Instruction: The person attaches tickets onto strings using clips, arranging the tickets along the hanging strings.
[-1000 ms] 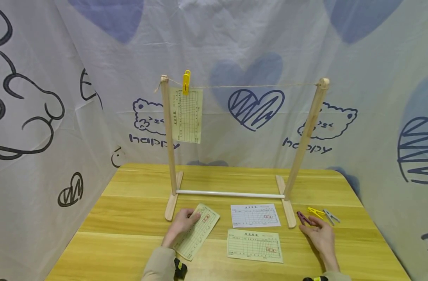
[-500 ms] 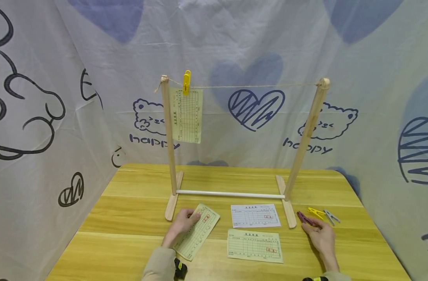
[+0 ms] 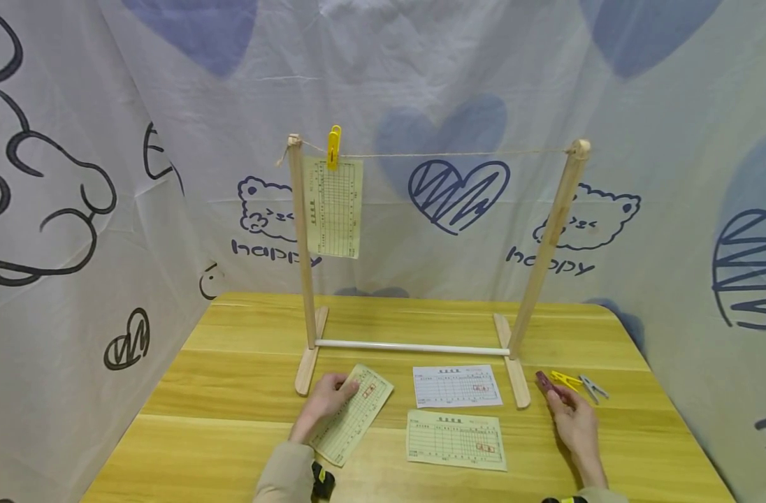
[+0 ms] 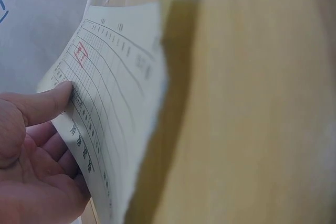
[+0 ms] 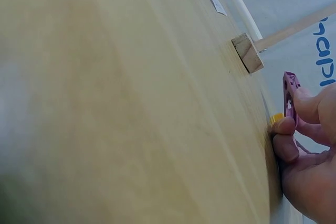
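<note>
While the purple clothespin (image 3: 544,382) sat pinched in the right hand (image 3: 574,421), near right, I saw the left hand (image 3: 328,402) gripping a green slip (image 3: 361,423), near left. A white slip (image 3: 457,385) lay between them; far left, a yellow clip (image 3: 334,148) held a hanging slip (image 3: 339,209) on the cord (image 3: 452,154).

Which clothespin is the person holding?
The purple clothespin, pinched in the right hand; one yellow clothespin and the grey clothespin lie nearby, another yellow clothespin grips the string.

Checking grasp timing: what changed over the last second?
Right hand now pinches the purple plastic clothespin, which has turned and shifted slightly right, toward the loose yellow plastic clothespin. Unchanged: left hand holding the pale-green rectangular paper slip; wooden rack standing behind.
</note>
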The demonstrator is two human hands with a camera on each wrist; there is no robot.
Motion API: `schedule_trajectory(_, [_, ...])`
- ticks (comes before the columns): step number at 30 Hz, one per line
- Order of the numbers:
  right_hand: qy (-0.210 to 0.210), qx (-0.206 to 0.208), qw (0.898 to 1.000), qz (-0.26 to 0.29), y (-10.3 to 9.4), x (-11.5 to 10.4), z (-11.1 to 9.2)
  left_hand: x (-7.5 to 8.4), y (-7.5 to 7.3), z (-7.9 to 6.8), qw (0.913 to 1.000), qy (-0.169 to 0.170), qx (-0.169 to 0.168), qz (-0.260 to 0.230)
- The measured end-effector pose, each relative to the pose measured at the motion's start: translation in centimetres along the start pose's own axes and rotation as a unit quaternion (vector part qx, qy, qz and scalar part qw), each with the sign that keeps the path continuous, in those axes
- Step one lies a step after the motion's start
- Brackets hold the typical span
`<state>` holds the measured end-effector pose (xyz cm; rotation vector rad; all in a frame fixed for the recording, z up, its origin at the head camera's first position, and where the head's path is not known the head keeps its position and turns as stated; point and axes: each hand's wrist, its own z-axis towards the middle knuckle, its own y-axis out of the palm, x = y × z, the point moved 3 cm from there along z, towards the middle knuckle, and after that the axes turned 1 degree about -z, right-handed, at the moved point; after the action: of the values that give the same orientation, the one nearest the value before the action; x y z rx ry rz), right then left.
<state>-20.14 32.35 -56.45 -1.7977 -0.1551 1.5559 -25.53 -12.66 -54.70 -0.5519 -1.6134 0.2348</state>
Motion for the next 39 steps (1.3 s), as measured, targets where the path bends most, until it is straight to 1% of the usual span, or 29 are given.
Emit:
schedule_trajectory(8, [-0.005,0.012,1.0,0.015,0.1,0.0,-0.1,0.0,0.0,0.0,1.0,0.007,-0.003,-0.003])
schedule_trajectory(14, [0.015,0.015,0.999,0.033,0.1,-0.4,-0.3,0.1,0.0,-0.1,0.9999,0.004,-0.004,-0.009])
schedule_trajectory(17, [0.042,0.02,0.996,0.071,0.2,-0.6,-0.3,0.2,0.0,-0.1,0.9999,0.005,-0.004,-0.009])
schedule_trajectory(20, [0.078,0.023,0.987,0.139,0.3,-0.7,-0.2,0.2,-0.1,-0.1,0.9999,0.009,-0.002,-0.007])
schedule_trajectory(22, [0.1,0.027,0.974,0.201,0.3,-0.7,-0.3,0.2,-0.1,-0.1,0.9999,0.007,-0.002,-0.012])
schedule_trajectory(24, [0.116,0.033,0.956,0.266,0.4,-0.8,-0.3,0.2,0.0,-0.1,0.9998,0.008,-0.001,-0.016])
schedule_trajectory(26, [0.125,0.037,0.932,0.338,0.5,-0.9,-0.4,0.2,-0.1,-0.1,0.9997,0.007,0.003,-0.025])
schedule_trajectory(28, [0.127,0.037,0.905,0.405,0.6,-1.0,-0.6,0.2,-0.1,-0.1,0.9995,0.01,0.01,-0.03])
schedule_trajectory(30, [0.125,0.037,0.875,0.466,0.8,-1.2,-0.6,0.2,-0.1,-0.1,0.999,0.014,0.02,-0.036])
schedule_trajectory(31, [0.122,0.039,0.86,0.494,0.8,-1.3,-0.6,0.2,-0.1,0.0,0.9988,0.014,0.026,-0.04])
schedule_trajectory(34, [0.117,0.045,0.827,0.548,0.9,-1.5,-0.6,0.1,0.0,0.1,0.9976,0.013,0.04,-0.055])
schedule_trajectory(35, [0.118,0.05,0.818,0.56,0.9,-1.6,-0.6,0.2,0.0,0.1,0.9971,0.012,0.044,-0.061])
schedule_trajectory(39, [0.122,0.058,0.806,0.577,1.0,-1.9,-0.6,0.3,0.0,0.1,0.995,0.004,0.057,-0.082])
